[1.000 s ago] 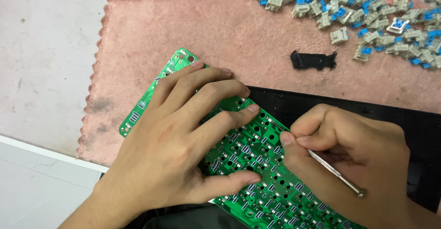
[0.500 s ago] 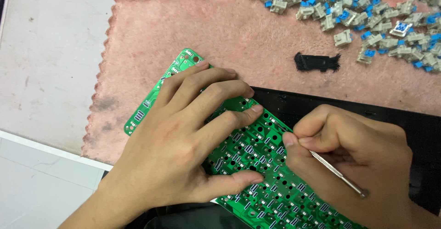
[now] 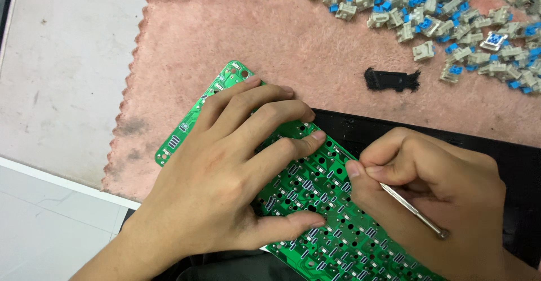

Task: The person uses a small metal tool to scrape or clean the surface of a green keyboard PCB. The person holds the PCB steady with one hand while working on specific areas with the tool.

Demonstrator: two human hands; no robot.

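Note:
A green circuit board (image 3: 315, 193) with many holes and small parts lies tilted across a pink cloth (image 3: 253, 50) and a black panel (image 3: 513, 163). My left hand (image 3: 225, 174) lies flat on the board's left half, fingers spread and pressing it down, thumb along the lower edge. My right hand (image 3: 434, 185) pinches a thin metal tool (image 3: 414, 210). The tool's front end is hidden by my fingertips at the board's upper edge; its rear end sticks out to the lower right.
A heap of several beige and blue key switches (image 3: 445, 16) lies at the cloth's top right. A small black plastic piece (image 3: 391, 80) rests below it. A pale grey table top (image 3: 62, 72) lies left of the cloth, its edge at lower left.
The view has shifted slightly, so the board and both hands sit a little further right in the picture. The hands keep the same hold on the board and the tool.

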